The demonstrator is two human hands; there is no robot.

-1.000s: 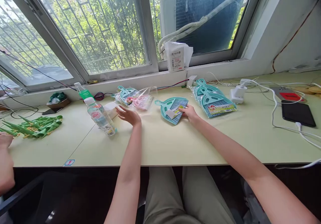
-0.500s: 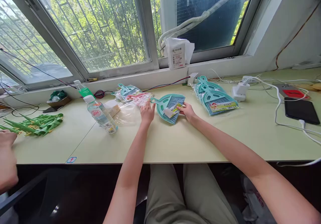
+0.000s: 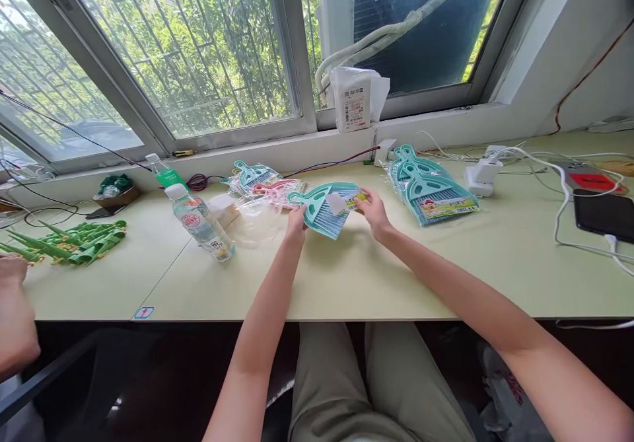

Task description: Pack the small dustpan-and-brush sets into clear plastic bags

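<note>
Teal dustpan set (image 3: 321,217) with blue bristles

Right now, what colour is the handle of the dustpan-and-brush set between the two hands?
The handle is turquoise, as the head view shows.

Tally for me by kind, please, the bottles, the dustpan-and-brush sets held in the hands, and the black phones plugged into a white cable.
Bottles: 2 (front bottle, rear bottle)
Dustpan-and-brush set, between left hand and right hand: 1
Black phone: 1
Total: 4
</note>
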